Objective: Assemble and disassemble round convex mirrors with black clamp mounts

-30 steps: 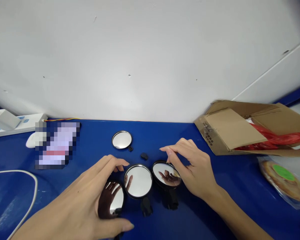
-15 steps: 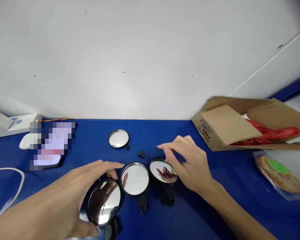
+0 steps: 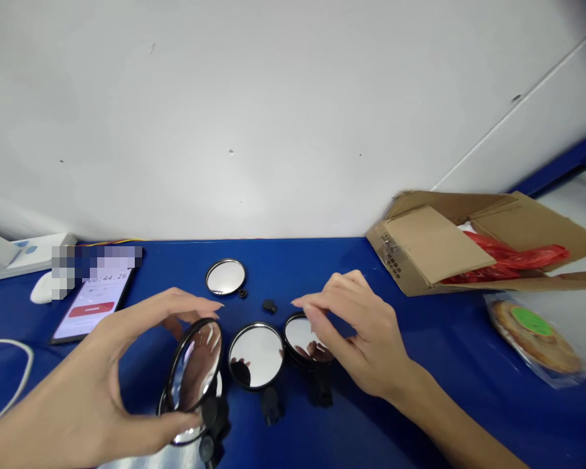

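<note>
Fingertips (image 3: 190,303) of L hand (image 3: 112,368) curl over top of round black-rimmed convex mirror (image 3: 195,365), thumb under rim, so hand has hold of it, tilted up, black plastic mount (image 3: 209,417) at its lower edge. R hand (image 3: 366,342) half open, fingers arched over 2nd round mirror (image 3: 303,337); can't tell if touching. 3rd round mirror (image 3: 256,355) lies between hands, 4th round mirror (image 3: 225,277) farther off, small black plastic knob (image 3: 269,306) near it, all on glossy blue tabletop (image 3: 293,273).
</note>
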The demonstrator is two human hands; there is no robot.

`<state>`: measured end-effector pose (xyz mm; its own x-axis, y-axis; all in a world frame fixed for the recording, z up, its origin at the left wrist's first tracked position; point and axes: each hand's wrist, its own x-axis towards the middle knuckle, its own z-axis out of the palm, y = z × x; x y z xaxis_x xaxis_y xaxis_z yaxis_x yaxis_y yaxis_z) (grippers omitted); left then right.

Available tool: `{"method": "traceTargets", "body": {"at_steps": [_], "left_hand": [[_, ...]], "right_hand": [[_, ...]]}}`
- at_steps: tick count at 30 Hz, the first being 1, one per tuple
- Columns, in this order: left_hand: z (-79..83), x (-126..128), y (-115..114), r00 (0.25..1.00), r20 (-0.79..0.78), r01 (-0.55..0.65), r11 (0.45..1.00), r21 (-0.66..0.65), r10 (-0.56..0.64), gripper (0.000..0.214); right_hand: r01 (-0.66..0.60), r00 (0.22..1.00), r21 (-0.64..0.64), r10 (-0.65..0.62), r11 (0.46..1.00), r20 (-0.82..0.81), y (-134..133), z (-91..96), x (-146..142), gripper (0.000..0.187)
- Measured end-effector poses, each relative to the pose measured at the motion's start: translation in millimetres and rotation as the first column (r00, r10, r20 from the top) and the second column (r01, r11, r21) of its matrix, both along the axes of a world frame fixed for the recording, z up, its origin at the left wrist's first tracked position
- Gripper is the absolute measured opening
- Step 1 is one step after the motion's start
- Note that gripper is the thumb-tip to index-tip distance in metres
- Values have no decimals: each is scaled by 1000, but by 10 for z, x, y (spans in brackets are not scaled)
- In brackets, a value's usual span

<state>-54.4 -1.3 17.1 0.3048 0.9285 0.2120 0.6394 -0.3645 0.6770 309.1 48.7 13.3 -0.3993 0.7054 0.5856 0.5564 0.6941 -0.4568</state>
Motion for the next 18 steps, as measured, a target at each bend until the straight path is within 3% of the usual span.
{"method": "traceTargets", "body": {"at_steps": [2,4,6,8,13,18], "left_hand": [[13,92,32,999,-11,53,997,55,-53,80],[0,209,20,999,-28,-18,978,207,24,62],[-30,326,-37,992,-63,-87,949,304,111,59],[-65,427,-112,995,-55,-50,916,399,78,59],[-107,568,-201,996,-35,-66,917,393,86,50],[-111,598,-187,994,-97,11,876,482,41,57]], "right_hand": [[-103,995,14,103,995,-5,-42,31,-26,16],[-192,981,57,192,980,4,-104,57,-74,28],[-238,971,95,236,967,30,-186,71,-149,44],[-263,964,110,256,958,77,-279,62,-237,46],[-226,963,201,187,953,197,-437,-53,-378,7],[-146,970,363,62,920,233,-448,-125,-408,9]]}}
